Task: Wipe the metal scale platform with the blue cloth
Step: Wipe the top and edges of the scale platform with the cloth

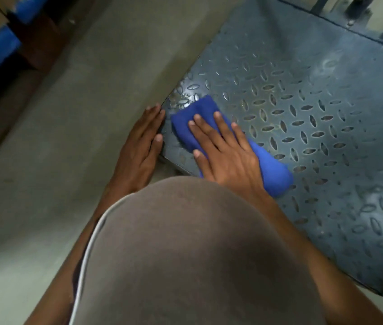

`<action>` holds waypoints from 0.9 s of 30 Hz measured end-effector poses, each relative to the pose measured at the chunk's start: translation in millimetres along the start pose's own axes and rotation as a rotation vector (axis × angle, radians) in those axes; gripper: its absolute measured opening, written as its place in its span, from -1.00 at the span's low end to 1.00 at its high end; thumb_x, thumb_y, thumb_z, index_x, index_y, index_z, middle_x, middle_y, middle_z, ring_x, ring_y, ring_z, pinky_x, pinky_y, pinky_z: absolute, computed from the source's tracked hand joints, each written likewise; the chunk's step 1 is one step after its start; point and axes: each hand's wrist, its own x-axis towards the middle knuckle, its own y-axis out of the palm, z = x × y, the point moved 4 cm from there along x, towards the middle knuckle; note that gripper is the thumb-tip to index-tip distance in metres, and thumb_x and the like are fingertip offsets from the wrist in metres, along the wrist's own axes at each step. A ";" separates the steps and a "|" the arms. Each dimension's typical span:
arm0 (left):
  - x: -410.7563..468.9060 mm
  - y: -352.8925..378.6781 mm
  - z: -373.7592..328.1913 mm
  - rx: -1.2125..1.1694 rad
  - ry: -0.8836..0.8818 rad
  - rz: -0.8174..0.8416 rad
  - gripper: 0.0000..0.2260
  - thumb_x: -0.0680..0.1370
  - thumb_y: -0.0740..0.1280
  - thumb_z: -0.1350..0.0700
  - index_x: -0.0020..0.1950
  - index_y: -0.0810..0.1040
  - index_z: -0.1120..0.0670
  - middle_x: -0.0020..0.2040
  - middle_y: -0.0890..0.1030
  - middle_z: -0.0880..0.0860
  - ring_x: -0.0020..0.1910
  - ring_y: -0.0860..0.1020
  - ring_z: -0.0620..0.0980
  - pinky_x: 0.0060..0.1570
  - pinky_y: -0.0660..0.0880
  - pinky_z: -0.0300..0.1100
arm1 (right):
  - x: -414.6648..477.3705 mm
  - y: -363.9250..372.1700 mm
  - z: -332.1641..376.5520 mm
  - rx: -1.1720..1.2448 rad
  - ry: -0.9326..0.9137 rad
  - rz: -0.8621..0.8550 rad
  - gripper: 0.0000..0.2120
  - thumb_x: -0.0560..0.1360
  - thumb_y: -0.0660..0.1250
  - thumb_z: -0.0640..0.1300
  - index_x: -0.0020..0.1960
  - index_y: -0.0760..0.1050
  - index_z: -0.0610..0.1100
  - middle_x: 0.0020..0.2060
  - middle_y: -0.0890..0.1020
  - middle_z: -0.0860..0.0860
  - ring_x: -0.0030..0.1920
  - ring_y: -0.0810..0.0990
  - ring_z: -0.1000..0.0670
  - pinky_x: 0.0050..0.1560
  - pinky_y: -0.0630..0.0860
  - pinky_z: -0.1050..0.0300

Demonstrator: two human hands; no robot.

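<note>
Head view: right hand (226,151) flat, fingers spread, pressing blue cloth (211,127) onto metal scale platform (314,118) near its nine-o'clock corner. At nine o'clock of the cloth, left hand (138,146) flat, fingers extended, gripping nothing, against platform edge, on concrete floor (68,137).

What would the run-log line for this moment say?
right hand flat on blue cloth | cloth at platform corner | left hand on platform edge | wiping underway
</note>
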 end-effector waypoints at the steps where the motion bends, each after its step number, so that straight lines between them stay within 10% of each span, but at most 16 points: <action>1: 4.7 -1.0 -0.6 0.074 0.051 0.044 -0.55 0.79 0.13 0.12 0.69 0.30 0.19 0.72 0.25 0.09 0.72 0.17 0.04 0.71 0.06 -0.05 | -1.0 -3.1 -9.0 0.004 0.045 -0.008 -0.45 0.75 -0.02 0.10 0.73 0.12 0.05 0.71 0.15 0.13 0.73 0.00 -0.05 0.70 0.04 -0.15; 13: 159.4 19.8 -15.4 0.179 0.637 0.668 -0.55 0.79 0.10 0.04 0.70 0.30 0.03 0.74 0.19 0.07 0.75 0.01 0.13 0.72 -0.10 -0.02 | -1.9 -7.1 -10.0 0.012 0.107 -0.063 -0.46 0.75 0.07 0.05 0.72 0.17 0.01 0.70 0.21 0.10 0.73 0.05 -0.08 0.68 0.09 -0.20; 24: 201.9 35.7 -34.1 0.376 1.050 0.684 -0.48 0.79 0.08 0.04 0.75 0.15 0.12 0.76 0.07 0.18 0.75 -0.01 0.20 0.71 0.02 0.15 | 30.9 8.1 27.7 0.095 -0.325 0.076 -0.47 0.75 0.07 0.10 0.71 0.19 0.09 0.69 0.21 0.16 0.73 0.02 -0.02 0.70 0.07 -0.11; 27: 203.2 32.7 -32.0 0.376 1.075 0.686 -0.46 0.77 0.15 0.05 0.74 0.16 0.16 0.75 0.09 0.20 0.75 0.01 0.21 0.70 0.05 0.19 | 53.7 -2.0 10.0 0.150 -0.189 0.014 -0.48 0.72 0.13 0.10 0.67 0.27 0.11 0.66 0.28 0.17 0.72 0.11 -0.06 0.68 0.11 -0.12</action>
